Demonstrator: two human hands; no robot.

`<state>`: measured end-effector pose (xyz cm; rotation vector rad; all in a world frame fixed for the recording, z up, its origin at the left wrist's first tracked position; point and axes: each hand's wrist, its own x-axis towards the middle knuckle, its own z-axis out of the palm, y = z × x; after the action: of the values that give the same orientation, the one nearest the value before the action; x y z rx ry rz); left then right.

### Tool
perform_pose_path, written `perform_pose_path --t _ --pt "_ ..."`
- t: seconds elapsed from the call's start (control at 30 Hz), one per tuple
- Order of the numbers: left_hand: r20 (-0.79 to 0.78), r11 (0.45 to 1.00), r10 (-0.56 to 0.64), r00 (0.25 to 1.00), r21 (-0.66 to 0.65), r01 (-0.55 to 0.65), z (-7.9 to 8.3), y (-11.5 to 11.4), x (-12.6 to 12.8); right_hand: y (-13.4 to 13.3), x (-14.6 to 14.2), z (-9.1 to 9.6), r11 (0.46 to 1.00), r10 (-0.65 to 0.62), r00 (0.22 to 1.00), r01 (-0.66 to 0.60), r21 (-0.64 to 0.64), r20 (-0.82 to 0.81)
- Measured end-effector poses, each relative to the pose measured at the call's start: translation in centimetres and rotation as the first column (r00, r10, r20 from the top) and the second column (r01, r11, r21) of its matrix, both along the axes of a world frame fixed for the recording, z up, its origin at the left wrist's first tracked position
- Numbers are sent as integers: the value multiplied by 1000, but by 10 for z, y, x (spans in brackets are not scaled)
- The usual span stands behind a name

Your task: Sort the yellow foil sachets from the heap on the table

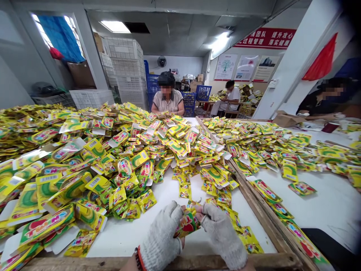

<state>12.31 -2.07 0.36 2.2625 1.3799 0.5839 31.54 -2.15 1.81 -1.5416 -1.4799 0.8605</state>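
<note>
Both my hands wear white fingerless knit gloves and meet near the table's front edge. My left hand [163, 237] and my right hand [221, 233] are closed together on a small stack of yellow-green candy sachets [187, 223] held between them. A strip of more sachets [222, 210] lies just beyond my right hand. A large heap of flat yellow cartons and sachets [93, 162] spreads to the left and ahead of my hands.
A white tabletop [169, 192] with a wooden front rail [180, 262] and a wooden divider [254, 195] on the right. Beyond it a second table [324, 203] holds more sachets. Three other people sit at the far side and right. White crates are stacked at the back.
</note>
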Motion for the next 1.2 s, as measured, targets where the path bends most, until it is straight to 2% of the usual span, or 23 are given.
perform_pose_path --t 0.07,0.13,0.2,0.3,0.4,0.5,0.6,0.67,0.73,0.8,0.9,1.0,1.07,1.1,1.13,1.17,1.2 --pt "-11 1000 -17 1000 -23 17 -1 0 0 -3 2 2 991 80 997 -79 -105 9" --pt "4 1000 -13 1000 -28 13 -1 0 0 -6 6 2 954 175 982 -187 -234 -72" --pt "14 999 -4 1000 -33 4 0 1 1 -11 8 3 909 230 956 -278 -310 -181" --pt "-6 998 -37 999 -59 36 3 -2 5 -20 6 3 852 321 904 -406 -330 -282" --pt "-5 992 -78 997 -104 77 6 -6 10 -24 0 0 815 399 865 -487 -315 -304" --pt "172 983 -33 984 -172 63 14 -7 9 -23 -3 -5 866 352 905 -412 -283 -239" --pt "388 945 147 910 -328 -13 27 -1 3 -20 -7 -7 908 246 936 -313 -279 -251" --pt "428 882 225 876 -471 3 32 5 -1 -19 -10 -7 894 212 929 -310 -325 -303" --pt "446 823 246 861 -565 58 31 10 -4 -18 -13 -7 887 188 940 -287 -361 -286" --pt "481 815 275 832 -576 63 26 12 -5 -17 -15 -10 921 133 973 -193 -340 -190" --pt "493 831 304 815 -556 26 19 10 -5 -13 -15 -21 967 45 995 -65 -248 -85" --pt "421 848 241 875 -529 21 20 8 -8 -8 -11 -29 976 84 995 -93 -199 -54" --pt "377 922 156 913 -388 3 25 16 -18 -4 -2 -25 974 71 991 -93 -206 -109" --pt "340 963 119 933 -269 -24 29 24 -27 -2 6 -20 980 2 979 -42 -194 -203" --pt "290 990 100 952 -122 -67 32 34 -37 1 17 -13 984 -108 935 52 -169 -338" --pt "182 990 124 975 40 -133 36 46 -49 3 29 -4 974 -223 840 180 -135 -494" --pt "25 978 140 990 153 -142 39 59 -61 5 42 5 945 -303 701 308 -108 -646"
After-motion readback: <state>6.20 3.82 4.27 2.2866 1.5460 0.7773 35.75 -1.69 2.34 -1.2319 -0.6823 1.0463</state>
